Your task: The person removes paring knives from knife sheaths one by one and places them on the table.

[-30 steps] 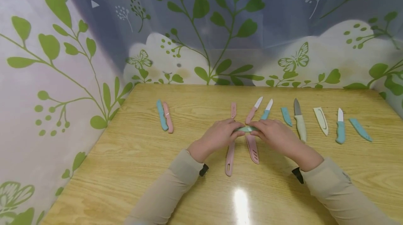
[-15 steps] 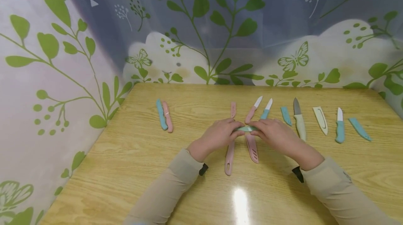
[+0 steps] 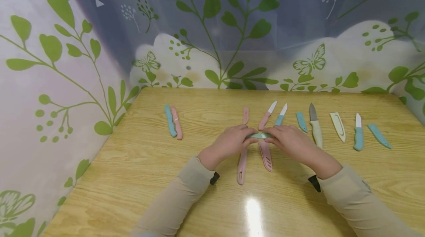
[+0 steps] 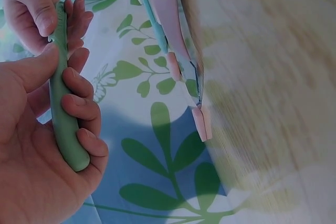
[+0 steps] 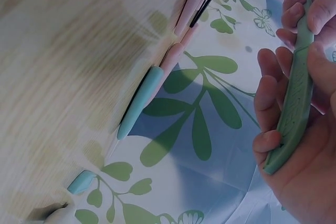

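Note:
Both hands hold one green knife (image 3: 260, 136) in its sheath, level above the middle of the table. In the left wrist view my left hand (image 4: 31, 114) curls its fingers and thumb round the rounded handle (image 4: 65, 114). My right hand (image 5: 304, 150) grips the patterned sheath (image 5: 295, 103), seen in the right wrist view. The blade is hidden. In the head view the left hand (image 3: 232, 141) covers part of a pink-handled tool (image 3: 242, 170), and a slotted pink sheath (image 3: 265, 157) lies just below the right hand (image 3: 289, 141).
Beyond the hands lie a pink knife (image 3: 264, 121) and a blue knife (image 3: 279, 120), blades bare. Rightward are a blue sheath (image 3: 301, 122), cream knife (image 3: 317, 130), cream sheath (image 3: 338, 128), another blue knife (image 3: 358, 137) and its neighbouring sheath (image 3: 380, 136). Two knives (image 3: 170, 121) lie at left.

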`<state>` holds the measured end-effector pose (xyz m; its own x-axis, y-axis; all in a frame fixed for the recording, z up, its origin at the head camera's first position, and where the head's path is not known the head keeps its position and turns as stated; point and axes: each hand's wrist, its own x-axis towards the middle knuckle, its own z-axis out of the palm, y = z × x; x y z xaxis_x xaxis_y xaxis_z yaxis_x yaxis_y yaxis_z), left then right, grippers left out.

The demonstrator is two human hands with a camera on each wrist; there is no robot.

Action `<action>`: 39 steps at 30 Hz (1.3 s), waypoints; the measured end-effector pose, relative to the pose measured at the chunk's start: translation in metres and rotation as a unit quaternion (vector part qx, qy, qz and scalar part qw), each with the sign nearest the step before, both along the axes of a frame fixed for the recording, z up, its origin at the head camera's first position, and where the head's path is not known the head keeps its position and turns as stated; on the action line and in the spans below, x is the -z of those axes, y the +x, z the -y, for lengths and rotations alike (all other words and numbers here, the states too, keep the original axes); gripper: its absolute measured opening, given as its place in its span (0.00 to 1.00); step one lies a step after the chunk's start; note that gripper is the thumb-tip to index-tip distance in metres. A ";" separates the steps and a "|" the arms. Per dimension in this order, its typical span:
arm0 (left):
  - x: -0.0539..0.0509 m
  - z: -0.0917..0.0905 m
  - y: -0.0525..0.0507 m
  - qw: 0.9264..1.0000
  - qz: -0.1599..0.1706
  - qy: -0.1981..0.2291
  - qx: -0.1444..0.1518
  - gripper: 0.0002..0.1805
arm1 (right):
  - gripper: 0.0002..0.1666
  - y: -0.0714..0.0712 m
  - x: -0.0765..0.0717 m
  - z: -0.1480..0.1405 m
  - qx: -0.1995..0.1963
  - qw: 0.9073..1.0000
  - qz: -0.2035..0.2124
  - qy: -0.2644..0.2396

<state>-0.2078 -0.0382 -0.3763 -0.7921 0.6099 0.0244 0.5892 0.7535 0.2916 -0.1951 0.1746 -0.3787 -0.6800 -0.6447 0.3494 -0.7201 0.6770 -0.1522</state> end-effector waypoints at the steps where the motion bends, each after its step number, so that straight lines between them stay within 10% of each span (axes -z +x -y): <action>1: 0.000 0.000 0.000 1.000 -0.001 -0.001 0.000 0.21 | 0.20 0.000 0.000 0.000 0.000 1.000 -0.001 0.000; 39: 0.000 0.001 -0.001 1.000 0.015 0.012 -0.003 0.20 | 0.18 -0.001 -0.001 -0.001 0.019 0.999 0.032 0.000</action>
